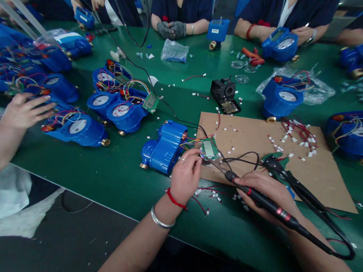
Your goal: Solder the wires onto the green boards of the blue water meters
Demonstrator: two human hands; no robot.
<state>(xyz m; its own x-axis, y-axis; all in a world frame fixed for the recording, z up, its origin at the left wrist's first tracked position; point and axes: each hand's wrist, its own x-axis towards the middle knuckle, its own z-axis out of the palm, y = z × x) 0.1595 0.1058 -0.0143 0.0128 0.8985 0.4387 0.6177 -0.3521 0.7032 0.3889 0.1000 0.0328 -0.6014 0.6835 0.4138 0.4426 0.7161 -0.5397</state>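
Observation:
My right hand (265,191) is closed around a black soldering iron (268,207), its metal tip pointing left toward a small green circuit board (209,148) with a grey display. Pinched at the lower left edge of that board are the fingers of my left hand (187,171). Thin coloured wires run from the board to a blue water meter (166,147) lying on its side just left of my left hand. Whether the iron's tip touches the board cannot be made out.
A brown cardboard sheet (250,132) bears pliers (274,163) and red wires (300,132). Behind it sits a black soldering-iron stand (225,95). More blue meters (120,113) crowd the left. A co-worker's hand (26,110) reaches in there; other people sit across the green table (112,166).

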